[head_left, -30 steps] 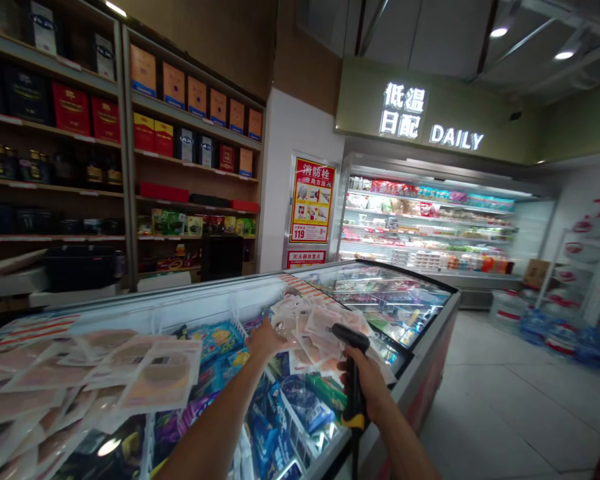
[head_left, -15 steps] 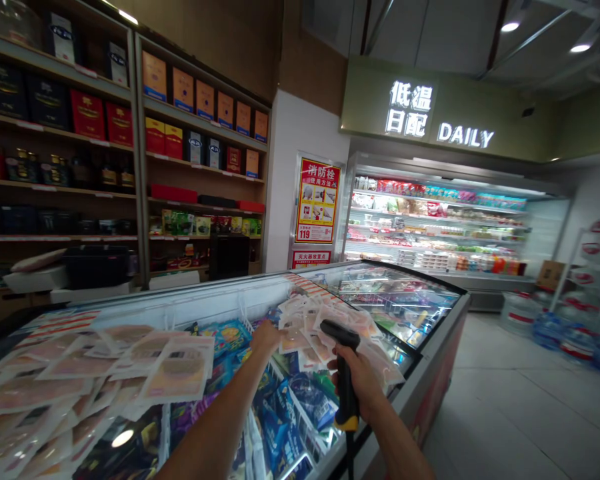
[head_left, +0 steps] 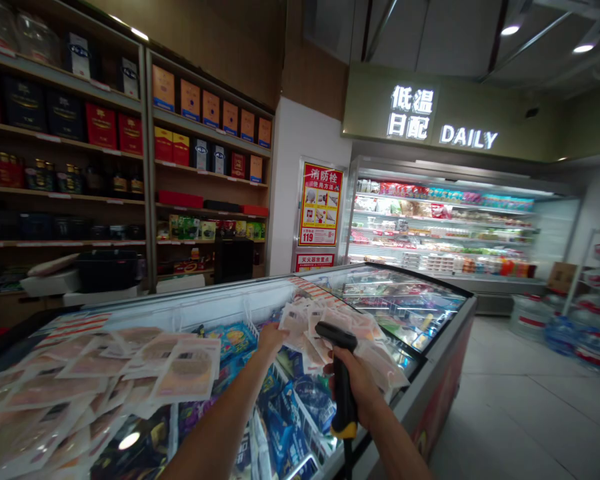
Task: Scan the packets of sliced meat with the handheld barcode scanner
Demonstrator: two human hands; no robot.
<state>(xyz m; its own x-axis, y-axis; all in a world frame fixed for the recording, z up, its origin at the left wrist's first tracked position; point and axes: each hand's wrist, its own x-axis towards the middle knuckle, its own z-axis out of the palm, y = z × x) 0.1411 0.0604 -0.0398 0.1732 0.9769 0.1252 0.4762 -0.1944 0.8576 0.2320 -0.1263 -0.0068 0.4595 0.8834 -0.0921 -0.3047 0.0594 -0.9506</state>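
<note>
My right hand (head_left: 359, 380) is wrapped round a black and yellow barcode scanner (head_left: 344, 393), whose head points left toward the packets and whose cord hangs down. My left hand (head_left: 271, 338) reaches forward with its fingers closed on the edge of a flat clear packet (head_left: 293, 327) at the near side of a pile. That pile of flat packets (head_left: 380, 360) with pinkish-beige contents lies on the freezer's glass, behind and right of the scanner. A bigger heap of like packets (head_left: 185, 373) spreads over the left part. The left fingertips are partly hidden.
Beneath me the chest freezer (head_left: 443, 373) holds blue bags (head_left: 285, 413) in white wire baskets. Shelves of boxed bottles (head_left: 100, 125) stand back left. A lit refrigerated display (head_left: 440, 233) is at the back right, and large water bottles (head_left: 593, 347) sit on the floor at right.
The whole view has shifted slightly right and down. My left hand has moved a little to the right at the packet pile; the scanner stays in my right hand, slightly further left.
</note>
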